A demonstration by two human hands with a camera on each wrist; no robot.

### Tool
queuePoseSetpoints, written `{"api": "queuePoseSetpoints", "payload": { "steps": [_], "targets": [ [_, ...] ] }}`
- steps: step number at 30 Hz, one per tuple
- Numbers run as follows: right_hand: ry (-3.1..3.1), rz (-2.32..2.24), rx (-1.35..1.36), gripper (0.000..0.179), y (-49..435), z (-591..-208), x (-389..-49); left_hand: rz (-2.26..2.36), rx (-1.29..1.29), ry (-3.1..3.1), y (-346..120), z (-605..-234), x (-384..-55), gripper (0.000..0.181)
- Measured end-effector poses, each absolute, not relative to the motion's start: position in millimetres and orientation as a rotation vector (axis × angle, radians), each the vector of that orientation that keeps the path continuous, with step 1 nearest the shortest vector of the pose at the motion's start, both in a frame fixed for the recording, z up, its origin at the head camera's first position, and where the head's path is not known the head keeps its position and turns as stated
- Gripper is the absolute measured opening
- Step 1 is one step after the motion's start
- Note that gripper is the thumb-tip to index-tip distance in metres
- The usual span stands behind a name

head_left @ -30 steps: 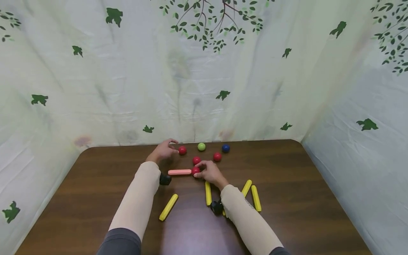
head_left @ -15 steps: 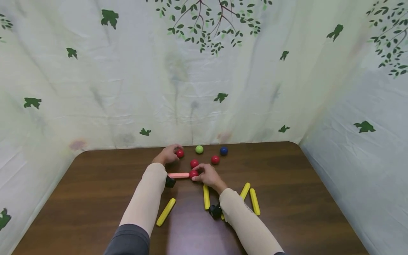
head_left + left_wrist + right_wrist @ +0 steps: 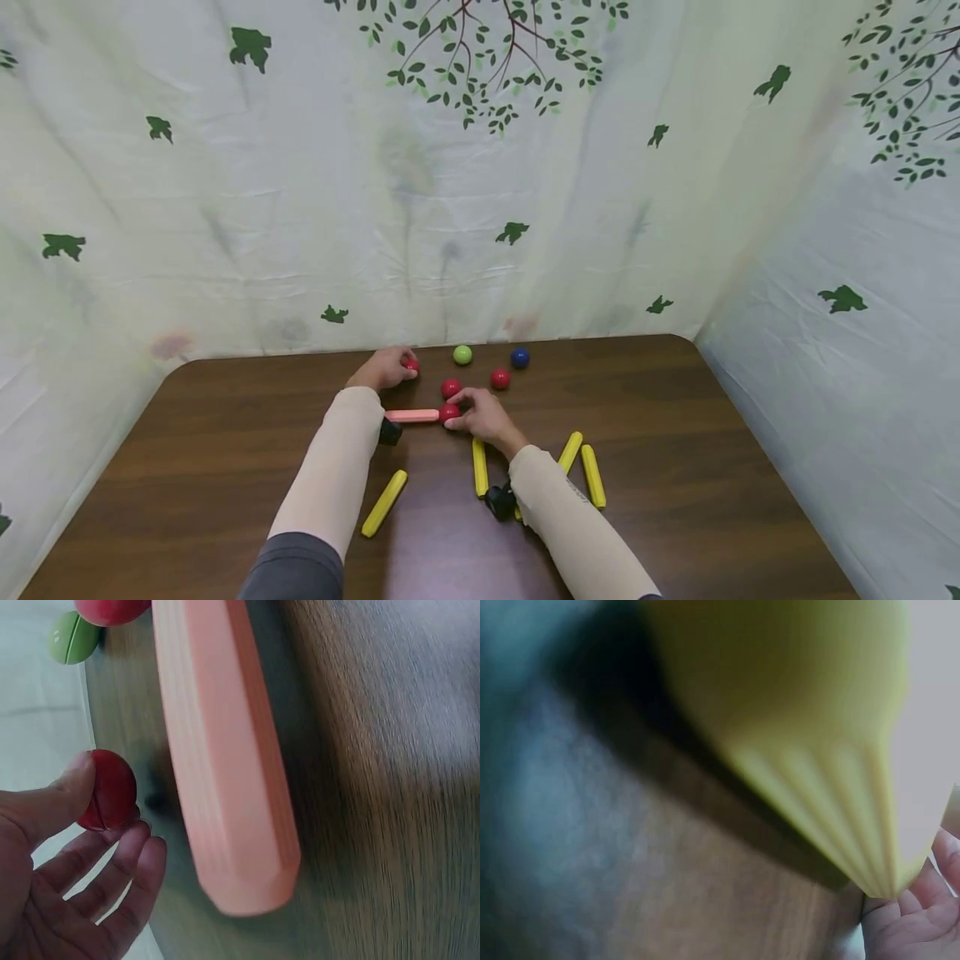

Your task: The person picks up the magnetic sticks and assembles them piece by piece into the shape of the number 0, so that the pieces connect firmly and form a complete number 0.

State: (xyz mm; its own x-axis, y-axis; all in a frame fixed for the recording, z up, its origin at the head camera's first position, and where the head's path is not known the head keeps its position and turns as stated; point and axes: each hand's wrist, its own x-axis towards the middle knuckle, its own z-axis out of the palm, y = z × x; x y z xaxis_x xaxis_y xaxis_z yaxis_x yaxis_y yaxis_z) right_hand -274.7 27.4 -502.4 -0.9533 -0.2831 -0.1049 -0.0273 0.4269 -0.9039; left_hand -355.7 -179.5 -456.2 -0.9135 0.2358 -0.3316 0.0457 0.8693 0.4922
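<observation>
Near the table's far edge my left hand (image 3: 381, 370) pinches a red ball (image 3: 411, 365); the left wrist view shows this red ball (image 3: 114, 791), with a seam line, between thumb and fingers. My right hand (image 3: 486, 415) holds another red ball (image 3: 448, 413) between thumb and fingers. That ball sits against the right end of a pink faceted stick (image 3: 412, 416) lying sideways on the table. Whether ball and stick are joined cannot be told. A yellow stick (image 3: 802, 712) fills much of the right wrist view, where part of the right hand (image 3: 919, 915) shows at the lower right.
More balls lie behind the right hand: red (image 3: 451, 388), another red (image 3: 500, 379), green (image 3: 462, 355) and blue (image 3: 520, 358). Several yellow sticks are scattered nearer, including one at left (image 3: 385, 503) and one at right (image 3: 593, 477). A printed curtain (image 3: 300, 183) hangs behind the table.
My left hand has closed its fingers on the far-left red ball and shifted it slightly left. The right hand has stayed at its red ball by the pink stick.
</observation>
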Motion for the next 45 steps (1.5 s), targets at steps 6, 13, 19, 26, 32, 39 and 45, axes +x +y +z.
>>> {"api": "queuePoseSetpoints", "payload": {
  "steps": [6,13,19,26,32,39,45],
  "targets": [
    [2.434,-1.534,-0.284,0.029,26,-504,-275,0.659,0.299,2.707,-195,-452,-347,0.031],
    [2.451,-1.532,-0.276,0.029,32,-505,-274,0.785,0.422,2.697,-216,-439,-332,0.031],
    [2.453,-1.513,-0.272,0.030,36,-505,-274,0.867,0.458,2.740,-237,-442,-313,0.036],
    [2.450,-1.511,-0.286,0.030,36,-503,-276,1.037,0.280,2.700,-252,-458,-292,0.038],
    [2.420,-1.555,-0.263,0.029,32,-503,-276,1.222,0.170,2.630,-259,-468,-276,0.040],
    [2.414,-1.553,-0.243,0.031,28,-502,-275,1.304,0.156,2.618,-261,-479,-262,0.038],
    [2.408,-1.553,-0.241,0.031,23,-503,-273,1.319,0.093,2.607,-265,-483,-251,0.036]
  ]
}}
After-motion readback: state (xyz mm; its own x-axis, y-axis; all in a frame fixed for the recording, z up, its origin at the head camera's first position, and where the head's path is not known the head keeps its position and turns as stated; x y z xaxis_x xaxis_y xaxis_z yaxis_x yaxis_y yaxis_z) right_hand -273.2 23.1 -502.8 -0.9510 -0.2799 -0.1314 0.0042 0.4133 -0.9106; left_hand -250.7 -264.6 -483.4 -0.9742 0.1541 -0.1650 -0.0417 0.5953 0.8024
